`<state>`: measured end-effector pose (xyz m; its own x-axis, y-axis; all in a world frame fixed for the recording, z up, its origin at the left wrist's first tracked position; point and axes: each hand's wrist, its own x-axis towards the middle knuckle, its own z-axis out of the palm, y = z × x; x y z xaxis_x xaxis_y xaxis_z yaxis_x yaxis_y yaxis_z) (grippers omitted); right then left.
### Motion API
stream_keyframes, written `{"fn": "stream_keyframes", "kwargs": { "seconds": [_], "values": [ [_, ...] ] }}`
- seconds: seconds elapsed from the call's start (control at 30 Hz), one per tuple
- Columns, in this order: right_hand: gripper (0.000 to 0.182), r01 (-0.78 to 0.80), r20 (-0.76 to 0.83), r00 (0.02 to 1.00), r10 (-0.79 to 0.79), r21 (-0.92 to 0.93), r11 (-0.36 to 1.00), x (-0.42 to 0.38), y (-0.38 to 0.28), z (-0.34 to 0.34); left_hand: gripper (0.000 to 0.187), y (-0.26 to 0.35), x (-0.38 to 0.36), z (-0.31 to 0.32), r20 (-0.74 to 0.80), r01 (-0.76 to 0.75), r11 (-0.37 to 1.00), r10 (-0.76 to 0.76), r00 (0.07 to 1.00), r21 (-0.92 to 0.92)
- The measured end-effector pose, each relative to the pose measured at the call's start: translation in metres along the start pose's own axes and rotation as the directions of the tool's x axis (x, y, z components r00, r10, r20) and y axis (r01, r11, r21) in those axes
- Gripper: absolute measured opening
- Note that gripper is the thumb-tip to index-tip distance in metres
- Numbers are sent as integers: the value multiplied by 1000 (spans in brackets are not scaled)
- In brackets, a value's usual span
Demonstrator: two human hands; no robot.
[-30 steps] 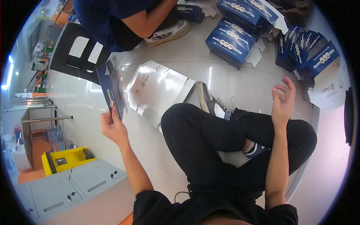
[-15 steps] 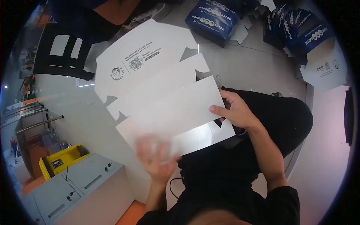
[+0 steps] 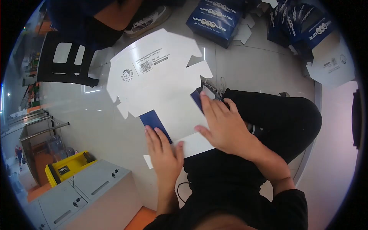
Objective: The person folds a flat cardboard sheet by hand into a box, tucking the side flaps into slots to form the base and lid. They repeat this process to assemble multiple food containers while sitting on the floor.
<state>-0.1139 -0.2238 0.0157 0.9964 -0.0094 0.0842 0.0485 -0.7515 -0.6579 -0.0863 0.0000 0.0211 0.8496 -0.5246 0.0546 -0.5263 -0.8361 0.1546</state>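
A white cardboard box blank [image 3: 168,92] lies partly unfolded across my lap, its printed logo and QR code at the far end. The blue outer face of its left flap [image 3: 156,122] is folded inward over the white panel. My left hand [image 3: 163,151] rests on that flap with its fingers stretched out. On the other side, a second blue flap [image 3: 196,99] stands partly turned up. My right hand [image 3: 226,124] lies against it, fingers extended and thumb on the white panel. The right hand covers much of this flap.
Blue printed boxes [image 3: 214,23] are stacked ahead, with more boxes [image 3: 303,28] at the upper right. A black stool [image 3: 65,78] stands to the left near another person's shoe [image 3: 149,22]. A grey cabinet [image 3: 88,191] and yellow bin [image 3: 71,166] are at lower left.
The side flaps lay flat with white faces up; now both are folded inward, showing blue. My left hand has settled on the left flap, and my right hand has moved onto the right one.
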Motion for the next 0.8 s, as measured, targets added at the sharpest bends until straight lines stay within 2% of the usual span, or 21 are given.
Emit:
{"fn": "stream_keyframes", "kwargs": {
  "seconds": [0.1,0.13,0.17,0.23,0.27,0.3,0.33,0.37,0.43,0.47,0.5,0.53,0.57,0.6,0.63,0.7,0.73,0.77,0.8],
  "values": [
    [70,59,37,997,-60,38,998,0,-4,-2,82,10,2,9,-8,37,998,-37,999,-51],
    [60,37,94,994,-48,112,993,-1,-2,-5,82,11,3,9,-9,30,998,-31,999,-52],
    [60,36,90,995,-46,112,993,2,5,-10,83,12,4,8,-1,32,998,-32,999,-48],
    [51,-126,338,941,-29,428,895,17,30,-21,84,13,3,7,6,32,999,-32,999,-42],
    [51,39,228,959,-167,477,878,19,48,-13,85,13,2,7,2,51,995,-51,999,-89],
    [62,63,163,959,-232,677,733,22,55,-14,85,12,2,8,-1,67,988,-68,998,-138],
    [67,-116,230,958,-170,856,504,19,55,-13,85,12,1,8,0,59,989,-59,998,-138],
    [73,-279,311,941,-132,936,213,17,54,-13,86,12,-1,8,-7,65,982,-67,998,-179],
    [84,-240,241,965,-101,971,14,14,48,-2,86,11,0,13,-16,67,973,-72,997,-221],
    [83,-314,307,941,-141,949,-33,12,49,-5,91,8,-3,17,-18,77,966,-84,996,-245],
    [83,-314,307,942,-139,949,-37,12,52,-3,96,7,-4,17,-20,88,959,-97,995,-269],
    [80,-375,357,903,-237,927,-31,12,58,1,96,7,-4,16,-18,87,960,-95,995,-267],
    [78,-433,403,853,-333,901,-19,12,63,5,104,10,-5,15,-17,73,962,-80,997,-265],
    [72,-477,459,829,-321,879,25,11,67,8,112,14,-5,15,-16,59,962,-65,998,-265],
    [72,-480,463,829,-315,877,24,11,71,15,112,15,-4,19,-11,59,961,-65,998,-270],
    [72,-506,483,795,-368,862,40,14,72,27,125,16,-3,32,-90,64,978,-83,992,-200],
    [63,-481,492,817,-301,869,116,16,70,28,125,16,-2,37,-85,68,976,-87,993,-205],
    [63,-486,496,815,-300,867,115,20,67,26,127,14,-1,40,-120,47,979,-72,990,-200],
    [54,-506,583,778,-234,802,317,24,66,25,128,13,-1,42,-156,26,981,-57,986,-193]
  ]
}}
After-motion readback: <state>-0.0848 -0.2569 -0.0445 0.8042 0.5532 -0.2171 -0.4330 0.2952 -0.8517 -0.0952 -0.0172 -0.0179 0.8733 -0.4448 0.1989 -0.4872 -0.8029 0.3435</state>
